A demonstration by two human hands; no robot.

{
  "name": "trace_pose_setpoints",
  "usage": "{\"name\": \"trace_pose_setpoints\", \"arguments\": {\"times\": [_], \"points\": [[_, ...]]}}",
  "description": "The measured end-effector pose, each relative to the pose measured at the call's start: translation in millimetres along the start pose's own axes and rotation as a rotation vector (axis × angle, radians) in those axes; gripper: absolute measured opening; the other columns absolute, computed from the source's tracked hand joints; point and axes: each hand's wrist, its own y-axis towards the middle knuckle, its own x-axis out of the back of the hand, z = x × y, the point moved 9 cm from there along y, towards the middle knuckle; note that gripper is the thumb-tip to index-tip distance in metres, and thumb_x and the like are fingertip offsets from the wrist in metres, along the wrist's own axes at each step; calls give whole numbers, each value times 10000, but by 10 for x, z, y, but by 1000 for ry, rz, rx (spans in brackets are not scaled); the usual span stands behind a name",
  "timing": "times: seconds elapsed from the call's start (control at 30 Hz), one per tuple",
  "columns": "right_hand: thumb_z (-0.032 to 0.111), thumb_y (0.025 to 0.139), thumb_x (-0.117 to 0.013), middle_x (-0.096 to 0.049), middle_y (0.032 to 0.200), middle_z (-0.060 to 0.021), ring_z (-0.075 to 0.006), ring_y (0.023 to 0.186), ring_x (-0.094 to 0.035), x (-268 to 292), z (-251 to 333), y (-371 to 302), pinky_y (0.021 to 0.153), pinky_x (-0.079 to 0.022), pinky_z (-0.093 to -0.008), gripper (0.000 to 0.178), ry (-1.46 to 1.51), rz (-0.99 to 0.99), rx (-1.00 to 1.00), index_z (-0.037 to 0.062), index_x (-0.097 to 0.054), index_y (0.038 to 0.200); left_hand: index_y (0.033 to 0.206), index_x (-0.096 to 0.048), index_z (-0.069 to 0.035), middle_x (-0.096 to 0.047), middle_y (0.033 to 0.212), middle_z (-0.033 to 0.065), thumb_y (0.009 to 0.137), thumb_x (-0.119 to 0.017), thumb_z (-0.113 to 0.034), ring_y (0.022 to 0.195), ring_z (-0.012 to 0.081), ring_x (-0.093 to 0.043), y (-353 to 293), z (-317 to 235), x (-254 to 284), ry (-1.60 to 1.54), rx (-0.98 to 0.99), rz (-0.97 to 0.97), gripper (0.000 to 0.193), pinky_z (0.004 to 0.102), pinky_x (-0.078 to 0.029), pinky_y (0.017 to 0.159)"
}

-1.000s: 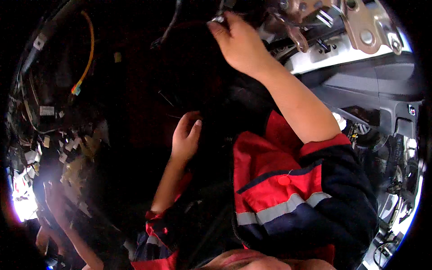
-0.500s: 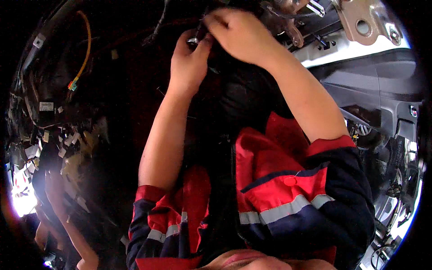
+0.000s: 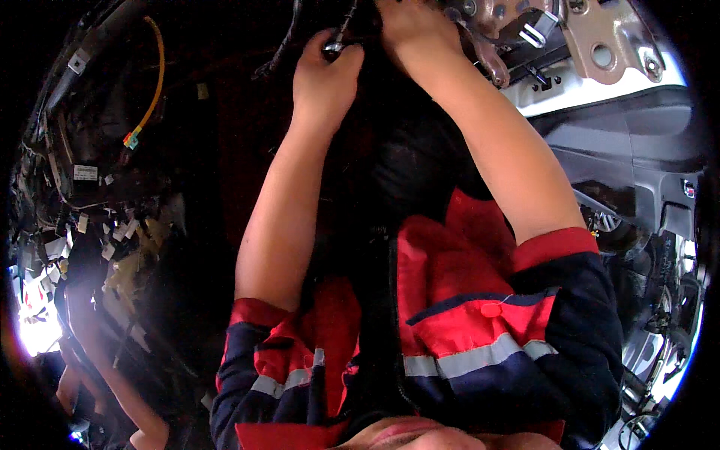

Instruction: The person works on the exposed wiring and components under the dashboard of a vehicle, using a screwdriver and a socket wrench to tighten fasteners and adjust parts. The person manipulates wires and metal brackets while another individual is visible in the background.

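My left hand (image 3: 324,82) is raised at the upper middle, fingers curled around a small shiny metal piece (image 3: 332,47). From that piece a thin dark cord or rod (image 3: 348,19) runs up past the picture's top edge. My right hand (image 3: 421,34) is higher and to the right, apart from the left one. Its fingers run into the dark at the top edge, so their grip is hidden. Close to the right hand is a brownish metal bracket (image 3: 491,60). Another dark cable (image 3: 285,41) hangs just left of my left hand.
An orange-yellow cable (image 3: 160,75) with a coloured connector hangs at the left, above tangled wiring with pale tags (image 3: 124,232). Another person's arm (image 3: 127,397) shows at lower left. At right are a large holed bracket (image 3: 600,45) and a grey door panel (image 3: 630,127).
My right hand has moved up and to the right, away from the left hand. The left hand has risen slightly, keeping the metal piece. The whole view has shifted a little.
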Motion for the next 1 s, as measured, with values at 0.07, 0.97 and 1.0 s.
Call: {"name": "trace_pose_setpoints", "arguments": {"times": [0.07, 0.97, 1.0], "points": [[89, 876, -381, -656, 878, -213, -407, 781, -644, -8, 13, -59, 698, -532, -453, 496, -41, -13, 32, 40, -365, 1369, 1133, -575, 2, -620, 806, 77, 775, -625, -214, 719, 144, -572, 82, -46, -54, 75, -45, 44, 421, 279, -469, 687], [279, 874, -565, -606, 1050, -229, -327, 988, -595, -471, -132, -704, 883, -446, -365, 429, 668, -10, -26, 13, -507, 1206, 1013, -603, 38, -616, 1005, 265, 835, -555, -270, 1005, 413, -578, 631, -90, -383, 244, -197, 82, 358, 449, -460, 818], [295, 873, -572, -604, 1073, -214, -312, 1008, -585, -636, -125, -737, 898, -435, -362, 457, 785, 116, -88, 8, -497, 1221, 1017, -603, 39, -615, 1003, 268, 836, -560, -278, 1008, 417, -576, 623, -71, -335, 351, -174, 45, 367, 452, -461, 821]]}}
